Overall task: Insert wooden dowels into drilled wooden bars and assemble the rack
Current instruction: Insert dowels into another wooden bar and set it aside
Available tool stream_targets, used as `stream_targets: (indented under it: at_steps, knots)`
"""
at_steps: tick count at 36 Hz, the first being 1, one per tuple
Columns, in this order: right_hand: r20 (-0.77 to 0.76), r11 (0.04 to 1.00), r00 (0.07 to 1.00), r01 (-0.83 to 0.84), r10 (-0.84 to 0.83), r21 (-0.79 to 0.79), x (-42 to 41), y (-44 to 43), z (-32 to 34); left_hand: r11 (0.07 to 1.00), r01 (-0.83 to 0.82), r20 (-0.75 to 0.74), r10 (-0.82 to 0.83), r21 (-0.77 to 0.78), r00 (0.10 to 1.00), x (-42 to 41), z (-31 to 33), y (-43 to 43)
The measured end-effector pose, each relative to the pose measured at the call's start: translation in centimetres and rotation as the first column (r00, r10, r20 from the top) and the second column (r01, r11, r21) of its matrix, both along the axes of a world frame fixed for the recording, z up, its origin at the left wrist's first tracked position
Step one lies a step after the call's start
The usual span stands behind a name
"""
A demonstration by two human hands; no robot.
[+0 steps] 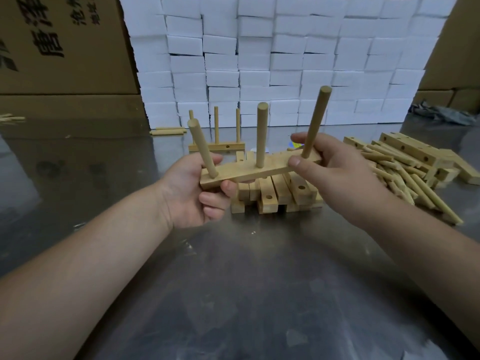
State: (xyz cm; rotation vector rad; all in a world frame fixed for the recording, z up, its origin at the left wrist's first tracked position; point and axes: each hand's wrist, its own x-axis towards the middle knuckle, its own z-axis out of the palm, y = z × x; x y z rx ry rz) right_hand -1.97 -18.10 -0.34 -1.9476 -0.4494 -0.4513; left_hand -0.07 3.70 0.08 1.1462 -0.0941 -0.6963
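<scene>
I hold a drilled wooden bar (249, 170) in the air above the table, with three dowels standing in it: a left dowel (202, 149), a middle dowel (261, 135) and a right dowel (315, 120). My left hand (192, 193) grips the bar's left end from below. My right hand (335, 175) pinches the right end between thumb and fingers. Under the bar lies a heap of loose drilled bars (275, 196). A second bar with three thin dowels (217, 145) stands upright farther back.
A pile of loose dowels (405, 183) and more drilled bars (413, 152) lies at the right. Two dowels (167, 131) lie at the back left. Stacked white boxes (280, 61) wall the back; cardboard cartons (62, 45) stand left. The metal table (233, 281) stretches toward me.
</scene>
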Motion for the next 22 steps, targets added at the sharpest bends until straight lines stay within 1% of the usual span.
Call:
stream_targets:
  at_steps: [3, 5, 7, 8, 10, 12, 13, 15, 16, 18, 20, 22]
  knots:
    - [-0.003, 0.998, 0.998, -0.069, 0.069, -0.009, 0.0, -0.2, 0.2, 0.998, -0.027, -0.033, 0.025, -0.052, 0.999, 0.0, 0.2, 0.2]
    - [0.002, 0.997, 0.997, -0.072, 0.072, -0.012, 0.2, -0.3, 0.1, 0.998, -0.038, -0.032, 0.037, -0.056, 0.999, -0.1, 0.3, 0.3]
    - [-0.003, 0.999, 0.999, -0.051, 0.051, 0.008, 0.3, -0.2, 0.0, 0.994, -0.102, -0.004, 0.102, -0.030, 0.995, -0.2, 0.3, 0.2]
    - [-0.009, 0.999, 0.999, -0.039, 0.040, 0.026, 0.4, -0.2, -0.1, 0.987, -0.163, 0.028, 0.163, -0.003, 0.986, -0.1, 0.3, 0.1]
    - [-0.012, 0.998, 1.000, -0.007, 0.008, 0.066, 0.4, -0.1, -0.1, 0.937, -0.339, 0.166, 0.322, 0.083, 0.932, 0.3, -0.1, -0.3]
    - [-0.013, 0.993, 0.999, 0.046, -0.045, 0.105, 0.5, -0.1, -0.2, 0.839, -0.520, 0.349, 0.445, 0.158, 0.825, 0.6, -0.5, -0.8]
    - [-0.022, 0.990, 0.997, 0.071, -0.068, 0.125, 0.5, -0.1, -0.2, 0.792, -0.584, 0.433, 0.470, 0.177, 0.769, 0.7, -0.7, -1.0]
    - [-0.042, 0.983, 0.995, 0.099, -0.094, 0.155, 0.6, -0.1, -0.2, 0.723, -0.664, 0.588, 0.458, 0.191, 0.667, 0.6, -1.0, -1.2]
    - [-0.045, 0.981, 0.993, 0.113, -0.107, 0.160, 0.7, -0.1, -0.3, 0.699, -0.687, 0.660, 0.422, 0.200, 0.621, 0.4, -1.1, -1.2]
    - [-0.040, 0.977, 0.989, 0.144, -0.139, 0.159, 0.7, -0.2, -0.3, 0.642, -0.726, 0.795, 0.295, 0.246, 0.530, 0.2, -1.2, -1.2]
    - [-0.038, 0.974, 0.987, 0.158, -0.154, 0.160, 0.6, -0.1, -0.3, 0.610, -0.748, 0.853, 0.216, 0.263, 0.476, 0.0, -1.4, -1.1]
    - [-0.023, 0.973, 0.985, 0.174, -0.172, 0.153, 0.5, 0.0, -0.3, 0.616, -0.744, 0.860, 0.204, 0.259, 0.468, 0.0, -1.4, -1.0]
